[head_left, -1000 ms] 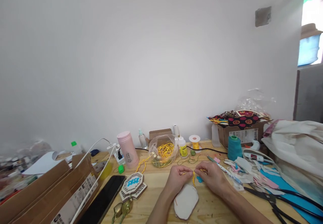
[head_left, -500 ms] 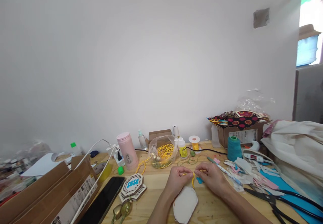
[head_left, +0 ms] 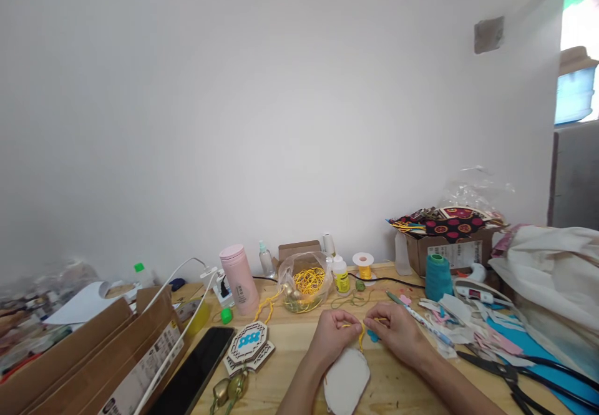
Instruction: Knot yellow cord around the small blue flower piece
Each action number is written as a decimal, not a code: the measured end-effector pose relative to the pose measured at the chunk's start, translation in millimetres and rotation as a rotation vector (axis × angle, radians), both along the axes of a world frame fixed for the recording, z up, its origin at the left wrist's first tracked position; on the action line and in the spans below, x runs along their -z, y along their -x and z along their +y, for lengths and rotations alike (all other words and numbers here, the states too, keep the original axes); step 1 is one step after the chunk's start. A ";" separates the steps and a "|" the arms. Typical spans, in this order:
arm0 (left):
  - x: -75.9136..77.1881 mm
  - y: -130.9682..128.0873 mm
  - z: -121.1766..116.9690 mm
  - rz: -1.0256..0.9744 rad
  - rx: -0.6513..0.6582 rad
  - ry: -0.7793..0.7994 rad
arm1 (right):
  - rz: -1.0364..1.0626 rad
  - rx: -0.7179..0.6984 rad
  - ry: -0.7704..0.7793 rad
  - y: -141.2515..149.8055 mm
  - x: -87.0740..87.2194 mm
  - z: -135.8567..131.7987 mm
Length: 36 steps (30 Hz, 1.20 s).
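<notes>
My left hand (head_left: 335, 335) pinches a yellow cord (head_left: 362, 337) between thumb and fingertips. Close beside it on the right, my right hand (head_left: 395, 331) is also closed on the cord with its fingertips. From there the cord runs down to the top of a white, many-sided flat plaque (head_left: 347, 380) lying on the table below and between my hands. A small blue piece (head_left: 372, 336) shows just under my right fingers; whether I touch it I cannot tell.
Left of my hands lie octagonal ornaments (head_left: 248, 343), brass bells (head_left: 229, 389) and a phone (head_left: 194, 371). Behind stand a pink bottle (head_left: 240, 281), a bag of yellow cord (head_left: 306, 282), a glue bottle (head_left: 341, 274) and a spool (head_left: 364, 267). Scissors (head_left: 510, 374) and paper scraps lie right.
The view has shifted slightly, moving everything a little to the right. Both hands keep their pinch on the yellow cord, with fingertips close together.
</notes>
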<state>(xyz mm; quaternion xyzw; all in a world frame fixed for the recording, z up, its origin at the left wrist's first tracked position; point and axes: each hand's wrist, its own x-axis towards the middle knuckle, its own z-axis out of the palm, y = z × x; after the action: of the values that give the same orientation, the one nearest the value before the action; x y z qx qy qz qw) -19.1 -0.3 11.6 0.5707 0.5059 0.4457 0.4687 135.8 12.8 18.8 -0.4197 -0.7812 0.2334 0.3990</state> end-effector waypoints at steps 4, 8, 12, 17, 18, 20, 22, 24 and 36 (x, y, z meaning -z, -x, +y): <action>-0.5 -0.5 -0.4 0.015 -0.008 -0.036 | -0.001 -0.009 0.009 -0.1 0.6 -0.4; 3.2 0.6 1.3 0.042 -0.011 -0.020 | -0.038 -0.008 -0.009 -0.1 1.3 -1.2; 7.5 0.9 3.4 0.047 0.006 -0.013 | -0.093 0.037 0.002 -0.4 2.4 0.4; 7.4 0.6 3.4 0.064 0.006 -0.028 | -0.098 0.033 -0.023 -0.5 -0.4 -1.0; 6.8 0.6 3.1 0.068 0.005 -0.033 | -0.093 0.015 -0.041 -0.2 -1.5 -2.2; 5.6 0.8 2.5 0.077 0.002 -0.044 | -0.093 -0.029 -0.071 0.5 -3.4 -4.9; 4.7 1.0 2.4 0.083 0.002 -0.054 | -0.115 -0.058 -0.074 1.3 -4.1 -6.7; 4.4 1.2 2.6 0.090 0.000 -0.063 | -0.147 -0.056 -0.060 1.8 -3.2 -6.6; 0.2 0.6 -0.7 0.144 -0.010 -0.059 | -0.165 -0.017 -0.078 2.0 1.9 -7.1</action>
<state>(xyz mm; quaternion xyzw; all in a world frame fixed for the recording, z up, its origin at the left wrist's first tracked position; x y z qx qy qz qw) -19.8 -1.0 11.4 0.6122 0.5277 0.4206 0.4120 133.7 5.7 16.9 -0.4148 -0.8234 0.1709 0.3473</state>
